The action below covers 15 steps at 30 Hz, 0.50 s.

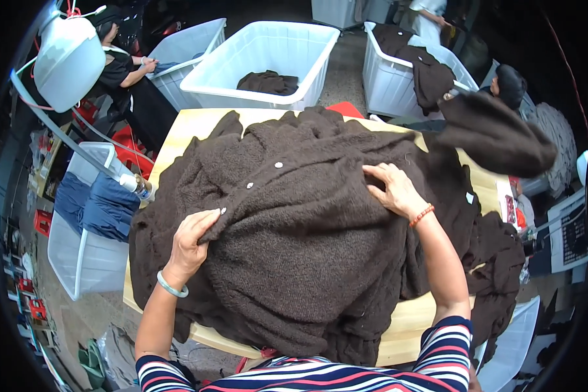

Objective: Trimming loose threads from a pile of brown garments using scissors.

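A dark brown knitted cardigan [287,261] with small shiny buttons down its front edge lies spread over the table. My left hand [193,242] pinches that edge by the lowest visible button. Farther right, my right hand [395,191] grips a fold of the same cardigan between thumb and fingers. More brown knitwear [261,140] is heaped beneath and behind it; where one garment ends and another begins is hard to make out. At the upper right, a blurred brown garment [500,134] is in the air beside another person.
A wooden table [405,333] carries the pile. Beyond it stand a white bin [193,88] with some brown cloth and another bin [372,78] of brown garments. Blue cloth fills a bin [78,261] at left. A lamp [68,65] hangs upper left; one person [134,78] stands nearby.
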Tool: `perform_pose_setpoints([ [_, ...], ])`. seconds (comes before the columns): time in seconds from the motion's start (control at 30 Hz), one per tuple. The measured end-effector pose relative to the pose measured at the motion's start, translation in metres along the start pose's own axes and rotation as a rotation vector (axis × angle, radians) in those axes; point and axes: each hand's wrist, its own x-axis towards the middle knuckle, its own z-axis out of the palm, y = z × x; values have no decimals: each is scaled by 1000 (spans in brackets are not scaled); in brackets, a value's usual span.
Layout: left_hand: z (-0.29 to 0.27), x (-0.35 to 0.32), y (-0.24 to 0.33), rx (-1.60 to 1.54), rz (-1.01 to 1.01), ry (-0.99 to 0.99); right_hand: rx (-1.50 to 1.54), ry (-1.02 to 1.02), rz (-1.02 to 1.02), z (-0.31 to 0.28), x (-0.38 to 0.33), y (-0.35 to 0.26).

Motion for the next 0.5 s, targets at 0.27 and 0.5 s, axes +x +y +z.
perform_pose_setpoints([
  [0.27,7,-18,11,240,215,-17,97,406,-94,-9,40,-17],
  [0.5,10,-19,16,240,214,18,-168,195,-268,36,92,-37],
])
